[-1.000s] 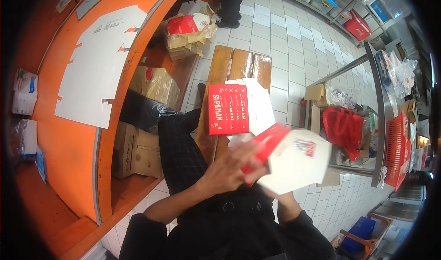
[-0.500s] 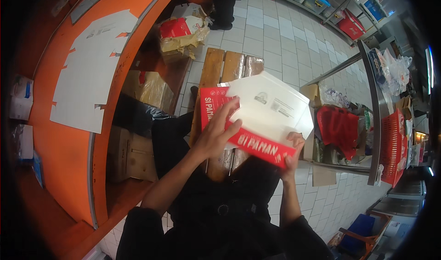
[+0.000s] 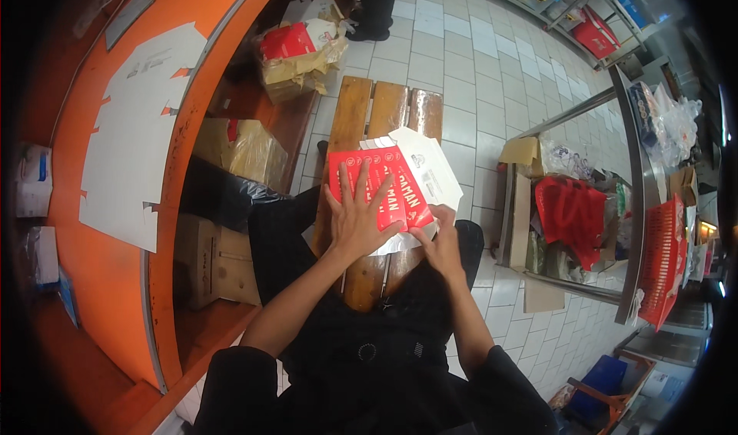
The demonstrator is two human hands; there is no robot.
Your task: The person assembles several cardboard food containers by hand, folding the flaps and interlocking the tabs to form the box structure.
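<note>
Fanned-out, partly overlapping red-and-white folding cartons lie flat on the bench in front of me. My left hand (image 3: 363,218) rests flat on their red printed panels (image 3: 355,189), fingers spread. At the right, my right hand (image 3: 443,243) pinches the lower corner of the topmost carton's red panel (image 3: 411,197) between thumb and fingers. That carton's white panel (image 3: 437,175) slants out to the upper right. White flap edges stick out at the far end of the stack. How many cartons lie beneath is hidden.
The cartons lie on a slatted wooden bench (image 3: 354,112) between my legs. Left is an orange counter (image 3: 115,281) with a flat white carton blank (image 3: 134,139). Boxes (image 3: 300,70) stand beyond it. At right is a metal rack (image 3: 626,197) with a red basket (image 3: 661,258). Another person's dark-clad legs (image 3: 377,4) stand far ahead.
The carton in my right hand has come down and leftward onto the stack, its red panel now beside the others. My left hand has moved onto the red panels and spread flat.
</note>
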